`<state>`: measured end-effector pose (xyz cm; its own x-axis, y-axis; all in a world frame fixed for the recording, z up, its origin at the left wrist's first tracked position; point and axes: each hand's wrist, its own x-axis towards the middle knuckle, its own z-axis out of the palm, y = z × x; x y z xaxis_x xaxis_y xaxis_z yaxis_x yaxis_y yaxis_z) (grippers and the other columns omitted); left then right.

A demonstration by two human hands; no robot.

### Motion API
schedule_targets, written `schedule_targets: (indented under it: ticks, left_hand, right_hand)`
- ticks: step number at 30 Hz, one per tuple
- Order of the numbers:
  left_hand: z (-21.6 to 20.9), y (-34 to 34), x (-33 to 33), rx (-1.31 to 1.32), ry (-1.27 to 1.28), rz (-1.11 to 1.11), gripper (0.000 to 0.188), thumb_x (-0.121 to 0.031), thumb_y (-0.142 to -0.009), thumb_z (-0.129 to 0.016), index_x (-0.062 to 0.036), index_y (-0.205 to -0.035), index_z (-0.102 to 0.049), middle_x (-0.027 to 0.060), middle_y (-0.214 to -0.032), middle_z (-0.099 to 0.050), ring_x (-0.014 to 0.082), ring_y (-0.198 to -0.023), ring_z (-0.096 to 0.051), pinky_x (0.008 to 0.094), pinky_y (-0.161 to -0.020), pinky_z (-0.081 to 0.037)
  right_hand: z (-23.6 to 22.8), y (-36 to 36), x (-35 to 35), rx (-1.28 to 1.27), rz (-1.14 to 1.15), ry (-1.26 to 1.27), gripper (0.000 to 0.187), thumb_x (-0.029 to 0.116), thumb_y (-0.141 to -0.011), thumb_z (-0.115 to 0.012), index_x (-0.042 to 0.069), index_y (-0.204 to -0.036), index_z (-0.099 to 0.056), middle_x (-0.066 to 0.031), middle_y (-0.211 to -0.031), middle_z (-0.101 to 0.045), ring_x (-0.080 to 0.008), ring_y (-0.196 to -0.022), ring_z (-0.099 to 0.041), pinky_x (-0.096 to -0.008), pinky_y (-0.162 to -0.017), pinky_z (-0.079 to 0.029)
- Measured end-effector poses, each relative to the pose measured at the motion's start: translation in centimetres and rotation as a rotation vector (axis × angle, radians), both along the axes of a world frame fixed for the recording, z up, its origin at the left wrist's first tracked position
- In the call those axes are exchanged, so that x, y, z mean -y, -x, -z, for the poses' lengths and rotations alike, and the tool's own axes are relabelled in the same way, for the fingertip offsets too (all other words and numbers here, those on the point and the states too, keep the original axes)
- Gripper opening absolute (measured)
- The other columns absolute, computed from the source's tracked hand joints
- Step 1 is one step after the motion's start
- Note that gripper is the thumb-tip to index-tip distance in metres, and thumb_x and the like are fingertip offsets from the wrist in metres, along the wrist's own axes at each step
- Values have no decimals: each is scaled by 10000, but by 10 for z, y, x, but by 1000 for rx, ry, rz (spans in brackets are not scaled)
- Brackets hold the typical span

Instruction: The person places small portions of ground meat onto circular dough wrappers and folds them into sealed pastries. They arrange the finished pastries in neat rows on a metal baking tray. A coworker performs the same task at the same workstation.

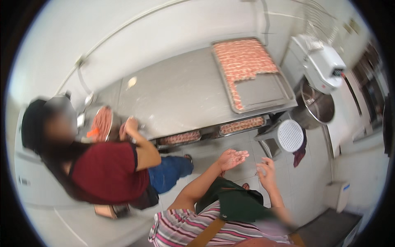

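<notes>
My left hand (233,159) is held out in front of the table with its palm turned up, fingers stretched and nothing in it. Whitish, sticky-looking residue coats the fingers. A short way to its right, my right hand (266,169) is raised with fingers apart and slightly bent, also holding nothing; the two hands do not touch. Beyond them, on the steel table (173,92), lies a large metal tray (263,91) covered with close rows of pink-and-white meat pieces (242,57). A bare patch shows at the tray's near right part.
A co-worker in a maroon shirt (109,173) stands at left, hands by a bowl of pinkish meat (101,123) with an orange tool (94,132). Filled trays (242,125) sit under the tabletop. At right are a white round stool (290,136) and a mixer (321,61) with a steel bowl (314,105).
</notes>
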<state>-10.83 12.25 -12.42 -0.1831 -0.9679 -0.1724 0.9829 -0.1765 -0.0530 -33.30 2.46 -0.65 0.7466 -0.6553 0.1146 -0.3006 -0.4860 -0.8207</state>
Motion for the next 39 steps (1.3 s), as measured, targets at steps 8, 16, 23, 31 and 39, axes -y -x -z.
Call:
schedule_targets:
  ticks: [8,16,23,31,39]
  left_hand:
    - [-24,22,-2,-6,-61,-251,535,-182,-897,-385,126,-1335,-405,249,-1343,-492,293,-1190,-538,393,-1045,-425]
    - [-32,-41,-2,3,48,-314,521,-213,-920,-343,127,-1297,-456,247,-1291,-539,292,-1153,-566,393,-1036,-430]
    - [-51,-115,-6,-12,95,-461,521,-214,-924,-340,130,-1302,-444,233,-1281,-548,268,-1133,-571,380,-1026,-437]
    - [-74,-173,20,-87,-155,-565,499,-205,-920,-358,127,-1276,-467,211,-1269,-558,260,-1060,-588,360,-993,-448]
    - [-67,-161,54,-69,164,-417,482,-251,-925,-355,99,-1218,-512,163,-1126,-569,211,-967,-592,323,-939,-467]
  right_hand:
    - [36,92,32,-278,18,-47,242,-51,-749,-666,68,-960,-653,-149,-1230,-498,-333,-1086,-516,-399,-884,-452]
    - [42,-9,66,-386,-82,-74,250,-56,-748,-666,72,-962,-644,-138,-1220,-503,-316,-1113,-520,-376,-791,-482]
    - [55,-111,114,-424,-157,-115,244,-40,-750,-674,62,-971,-653,-143,-1203,-509,-314,-1129,-517,-377,-809,-480]
    - [136,-78,159,-541,-140,-83,138,127,-839,-618,25,-912,-678,-138,-795,-664,-236,-757,-651,-340,-694,-509]
    - [233,98,174,-719,-169,-297,171,164,-829,-585,20,-814,-676,-71,-606,-599,-140,-523,-585,-292,-441,-461]
